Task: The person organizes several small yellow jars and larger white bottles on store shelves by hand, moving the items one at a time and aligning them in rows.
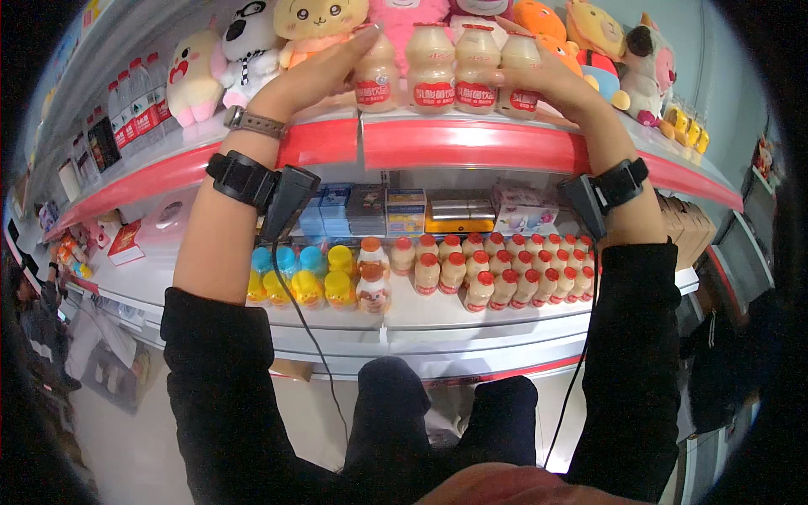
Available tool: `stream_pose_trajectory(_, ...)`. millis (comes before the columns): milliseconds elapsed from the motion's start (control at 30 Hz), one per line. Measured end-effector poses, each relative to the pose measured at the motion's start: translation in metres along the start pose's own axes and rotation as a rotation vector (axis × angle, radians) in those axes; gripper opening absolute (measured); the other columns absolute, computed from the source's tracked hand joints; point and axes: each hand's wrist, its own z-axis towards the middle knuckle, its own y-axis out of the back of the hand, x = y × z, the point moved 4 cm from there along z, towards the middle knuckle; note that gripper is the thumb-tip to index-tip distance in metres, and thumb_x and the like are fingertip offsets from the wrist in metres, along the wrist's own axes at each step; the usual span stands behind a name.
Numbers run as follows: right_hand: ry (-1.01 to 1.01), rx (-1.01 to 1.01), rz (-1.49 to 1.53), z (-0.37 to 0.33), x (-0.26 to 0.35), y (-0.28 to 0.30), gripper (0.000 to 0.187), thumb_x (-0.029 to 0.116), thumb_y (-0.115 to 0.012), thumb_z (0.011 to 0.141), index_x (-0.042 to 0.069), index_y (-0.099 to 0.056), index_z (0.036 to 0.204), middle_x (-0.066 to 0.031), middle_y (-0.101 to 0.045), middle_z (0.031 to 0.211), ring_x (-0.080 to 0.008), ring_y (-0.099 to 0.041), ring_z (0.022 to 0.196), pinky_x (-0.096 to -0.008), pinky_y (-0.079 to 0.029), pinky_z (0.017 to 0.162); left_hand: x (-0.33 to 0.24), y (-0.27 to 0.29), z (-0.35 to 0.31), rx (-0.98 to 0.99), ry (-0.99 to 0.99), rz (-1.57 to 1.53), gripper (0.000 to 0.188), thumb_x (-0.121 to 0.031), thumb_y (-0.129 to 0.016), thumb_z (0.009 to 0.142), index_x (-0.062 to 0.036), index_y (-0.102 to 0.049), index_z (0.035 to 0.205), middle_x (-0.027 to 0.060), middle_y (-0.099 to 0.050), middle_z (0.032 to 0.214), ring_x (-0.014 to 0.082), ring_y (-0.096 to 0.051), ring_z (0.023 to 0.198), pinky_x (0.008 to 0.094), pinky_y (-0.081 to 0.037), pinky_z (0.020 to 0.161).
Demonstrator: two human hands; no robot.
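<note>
Four red-capped drink bottles stand in a short row at the front of the upper shelf [471,145]. My left hand [324,74] is closed round the leftmost drink bottle [376,80], with its fingertips near the cap. A small gap parts that bottle from the second bottle [431,71]. The third bottle [476,63] stands close beside the second. On the right, my right hand [555,84] wraps the rightmost bottle [519,80], its thumb reaching across toward the third one. Some fingers of my right hand are hidden behind the bottles.
Plush toys [320,21] line the shelf behind the bottles. Water bottles [139,97] stand at left. On the lower shelf are several rows of smaller red-capped bottles [502,286], yellow duck-shaped bottles [307,286] and boxes [406,212]. Black cables [316,337] hang from my wrist devices.
</note>
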Motion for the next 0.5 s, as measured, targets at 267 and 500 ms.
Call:
stream_pose_trajectory(267, 0.002, 0.087, -0.012, -0.008, 0.023, -0.008, 0.083, 0.035, -0.080, 0.073, 0.005, -0.041, 0.140, -0.0089, -0.063, 0.110, -0.0144, -0.063, 0.094, -0.0265, -0.052, 0.082, -0.011, -0.012, 0.000, 0.243, -0.149, 0.190, 0.058, -0.046, -0.074, 0.079, -0.0018, -0.063, 0.115, 0.0083, -0.065, 0.106, 0.0148, -0.061, 0.097, 0.0261, -0.048, 0.085)
stream_pose_trajectory(500, -0.255, 0.022, -0.203, -0.006, 0.059, -0.008, 0.069, 0.028, -0.078, 0.078, -0.002, -0.048, 0.132, -0.0142, -0.058, 0.120, -0.0180, -0.056, 0.112, -0.0303, -0.050, 0.090, 0.005, -0.011, 0.009, 0.182, -0.044, 0.275, 0.079, -0.053, -0.081, 0.067, 0.0051, -0.060, 0.118, 0.0163, -0.065, 0.110, 0.0222, -0.063, 0.103, 0.0304, -0.049, 0.090)
